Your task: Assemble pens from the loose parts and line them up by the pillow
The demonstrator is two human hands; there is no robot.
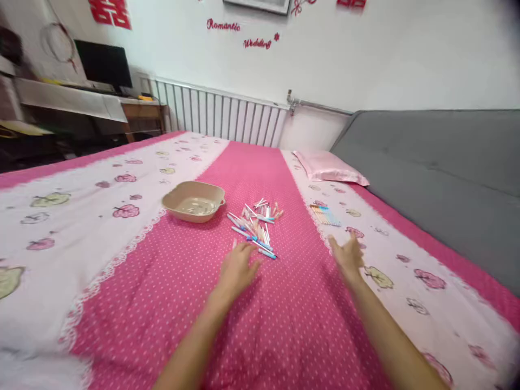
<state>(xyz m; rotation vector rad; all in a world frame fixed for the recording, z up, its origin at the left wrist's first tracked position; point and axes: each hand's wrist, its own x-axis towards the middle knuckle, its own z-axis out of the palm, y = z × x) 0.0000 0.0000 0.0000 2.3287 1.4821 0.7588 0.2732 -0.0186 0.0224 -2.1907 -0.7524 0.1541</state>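
A loose pile of slim pens (254, 230), mostly white, pink and blue, lies on the pink dotted bedspread. My left hand (239, 266) is just in front of the pile's near edge, thumb apart from the fingers, with nothing visible in it. Whether its fingertips touch a pen is hard to see. On the right, a neat row of similar pens (327, 215), brown at one end and blue at the other, lies side by side. Closer to me than that row is my right hand (348, 254), open, thumb and fingers spread. A beige plastic basin (179, 208) stands left of the pile.
A pink pillow (331, 167) lies at the far right against the grey padded headboard (430, 168). Behind the bed is a white radiator (219, 111). At the far left a desk (69, 100) carries a black monitor (103, 64).
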